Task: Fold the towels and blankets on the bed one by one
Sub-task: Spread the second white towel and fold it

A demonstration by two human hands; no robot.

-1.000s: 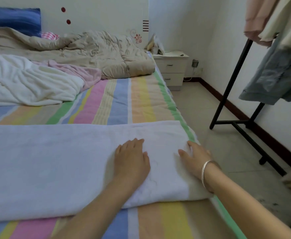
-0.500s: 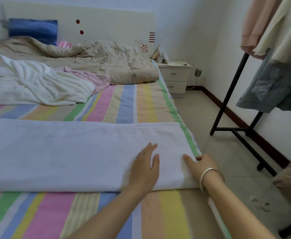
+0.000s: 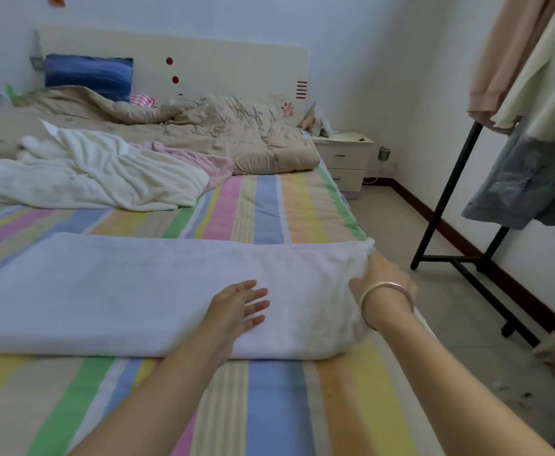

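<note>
The towel lies half-folded across the bed. The right hand has moved to its far right corner and now grips it, lifting the edge. The left hand rests flat, fingers relaxed. I think the next fold is starting.

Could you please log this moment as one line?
left hand flat on white towel | right hand grips its right end | mid-fold

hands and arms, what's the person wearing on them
No sleeves or gloves show on either arm. The right hand has a thin, plain silver bangle round its wrist. The left hand shows no ring, watch or band.
</note>
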